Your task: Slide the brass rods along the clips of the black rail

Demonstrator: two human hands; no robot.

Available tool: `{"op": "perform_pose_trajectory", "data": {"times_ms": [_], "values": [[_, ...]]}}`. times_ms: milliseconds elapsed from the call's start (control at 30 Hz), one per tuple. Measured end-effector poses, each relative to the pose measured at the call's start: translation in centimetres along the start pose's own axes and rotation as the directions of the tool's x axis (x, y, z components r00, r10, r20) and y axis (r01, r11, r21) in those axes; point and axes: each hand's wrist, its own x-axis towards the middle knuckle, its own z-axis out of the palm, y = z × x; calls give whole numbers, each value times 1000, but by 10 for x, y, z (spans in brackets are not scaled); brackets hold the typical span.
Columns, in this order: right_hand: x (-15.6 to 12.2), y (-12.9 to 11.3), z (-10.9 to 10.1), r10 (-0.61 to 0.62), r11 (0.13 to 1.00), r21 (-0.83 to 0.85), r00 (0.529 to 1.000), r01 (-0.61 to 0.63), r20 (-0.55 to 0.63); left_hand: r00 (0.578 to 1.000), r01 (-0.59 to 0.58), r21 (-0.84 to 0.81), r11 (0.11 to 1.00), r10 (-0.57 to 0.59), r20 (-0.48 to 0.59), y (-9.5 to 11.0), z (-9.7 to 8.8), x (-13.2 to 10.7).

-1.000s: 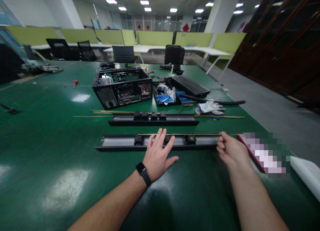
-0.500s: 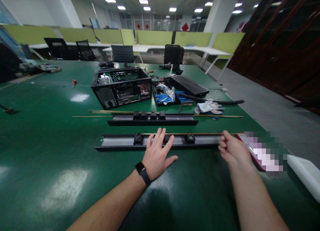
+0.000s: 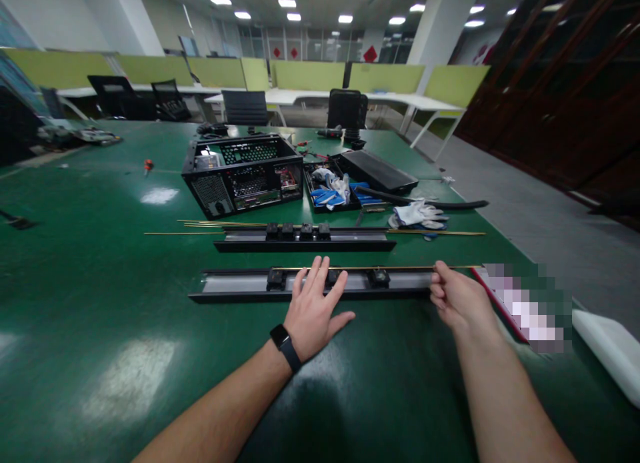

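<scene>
A long black rail (image 3: 235,286) with small black blocks on it lies across the green table (image 3: 100,303) in front of me. My left hand (image 3: 316,313) rests flat and open on the rail's middle, fingers spread; a dark watch is on that wrist. My right hand (image 3: 457,301) is closed in a pinch on a thin brass rod (image 3: 400,268) that runs along the rail's far edge, at the rail's right end.
A second black rail (image 3: 350,239) with several blocks lies behind, with more brass rods (image 3: 200,224) beside it. Further back stand an open computer case (image 3: 245,173), a tray with blue gloves (image 3: 333,189), white gloves (image 3: 417,215) and a black hose (image 3: 450,205). A white object (image 3: 607,363) lies at right.
My right hand, still pinching the rod, has shifted slightly left along the rail. The left hand has stayed in place.
</scene>
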Motion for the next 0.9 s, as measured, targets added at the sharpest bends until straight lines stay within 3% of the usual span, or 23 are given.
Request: {"op": "perform_pose_trajectory", "data": {"times_ms": [133, 500, 833, 900], "values": [[-2, -1, 2, 34, 999, 0, 998, -34, -61, 1000, 5, 0, 1000, -5, 6, 0, 0, 0], [-5, -6, 4, 54, 999, 6, 998, -54, -29, 1000, 13, -13, 1000, -13, -2, 0, 1, -1], [-17, 5, 14, 73, 997, -55, 976, -62, 207, 1000, 10, -11, 1000, -10, -12, 1, 2, 0], [-21, 6, 17, 75, 997, -43, 976, -67, 206, 1000, 12, -10, 1000, -12, 0, 1, 1, 1]]}}
